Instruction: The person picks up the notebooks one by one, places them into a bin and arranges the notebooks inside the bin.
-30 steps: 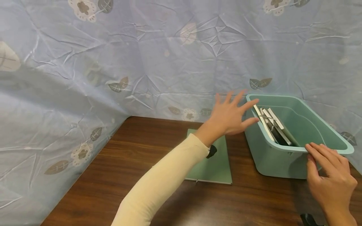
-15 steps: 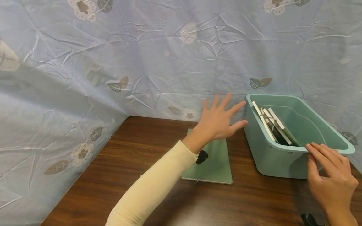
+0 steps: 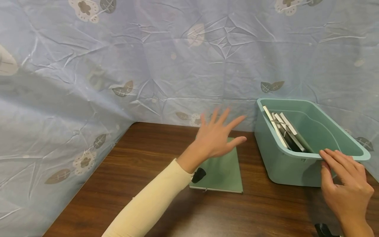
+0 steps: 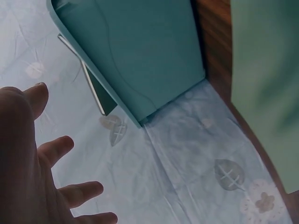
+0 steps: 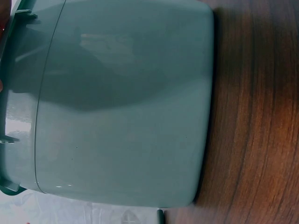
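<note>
My left hand [image 3: 211, 136], fingers spread and nothing held, hovers over the far part of a flat green notebook [image 3: 223, 174]. That notebook lies on the wooden table; the hand and wrist cover its upper left. To the right stands a teal plastic bin [image 3: 287, 168] with several thin books [image 3: 285, 130] leaning upright against its left side. My right hand [image 3: 347, 184] grips the bin's near rim, fingers over the top and thumb at the outer side. In the left wrist view, the spread fingers [image 4: 77, 193] point toward the curtain, with the bin [image 4: 145, 51] beyond.
A wrinkled blue-grey curtain [image 3: 177, 65] with leaf and flower prints hangs behind and left of the brown table [image 3: 118, 177]. In the right wrist view the bin's outer wall [image 5: 126, 107] takes up most of the frame.
My left hand has drawn away from the bin's left edge, moving left and slightly nearer over the notebook. The leftmost book in the bin shows more. My right hand stays on the rim.
</note>
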